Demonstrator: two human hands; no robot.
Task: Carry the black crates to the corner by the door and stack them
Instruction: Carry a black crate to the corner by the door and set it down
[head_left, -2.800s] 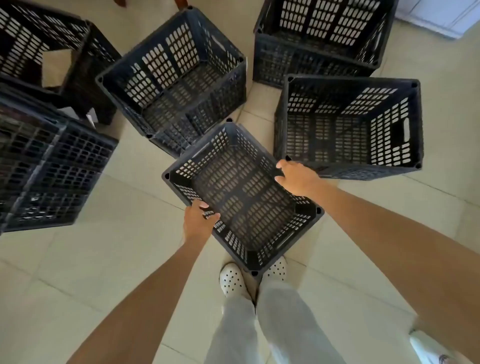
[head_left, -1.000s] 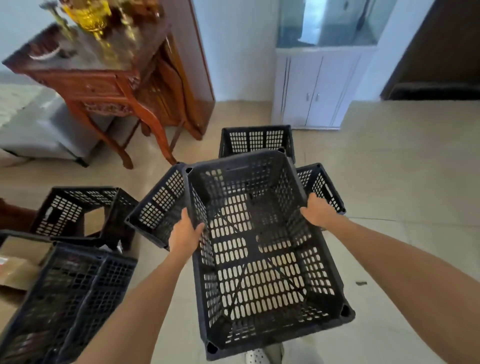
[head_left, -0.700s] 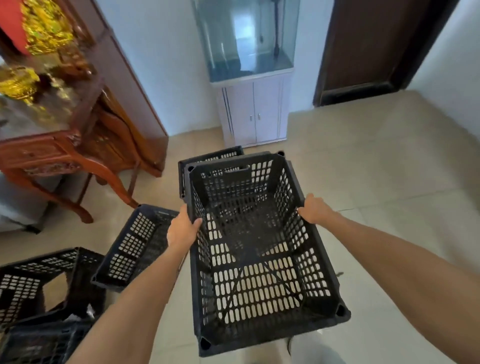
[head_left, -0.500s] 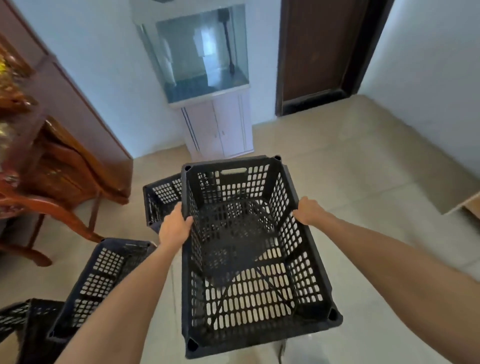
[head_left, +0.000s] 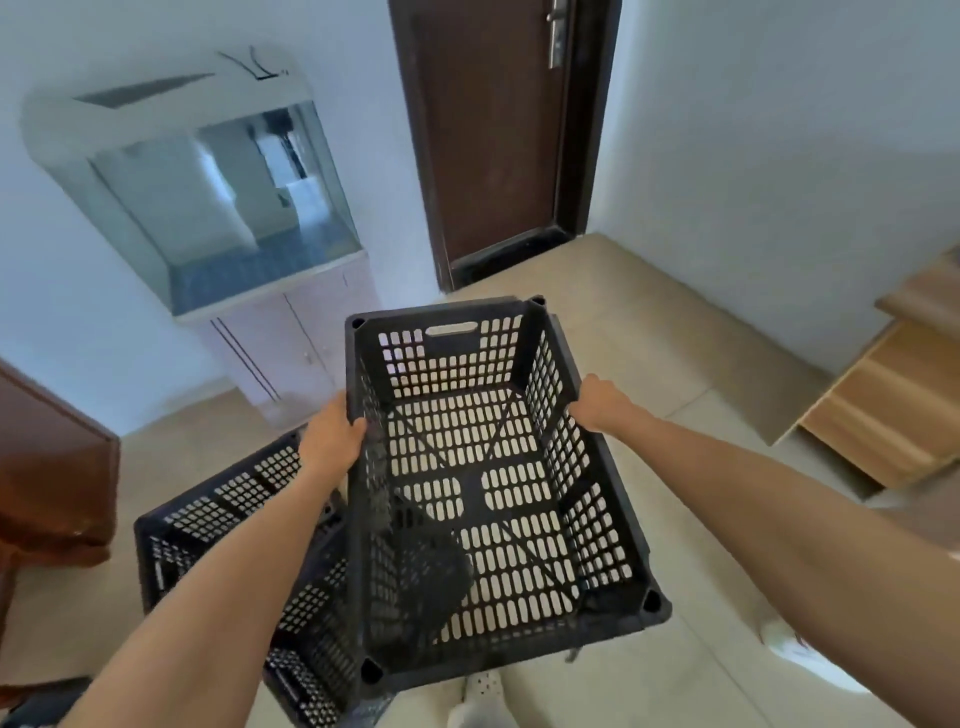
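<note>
I hold an empty black slotted crate (head_left: 493, 499) in the air in front of me, its open top facing up. My left hand (head_left: 332, 434) grips its left rim and my right hand (head_left: 597, 402) grips its right rim. Another black crate (head_left: 234, 525) stands on the floor to the lower left, partly hidden by my left arm. The dark brown door (head_left: 488, 130) is straight ahead, with the bare floor corner (head_left: 613, 270) to its right, beyond the held crate.
A glass tank on a white cabinet (head_left: 291, 332) stands left of the door. Wooden steps (head_left: 893, 384) rise at the right. Dark wooden furniture (head_left: 47, 467) is at the far left. Beige tiled floor (head_left: 691, 364) lies between me and the corner.
I lifted the crate off the floor from among the others and turned right with it. The door and corner have come into the middle of the view; most other crates have slid out of sight to the left.
</note>
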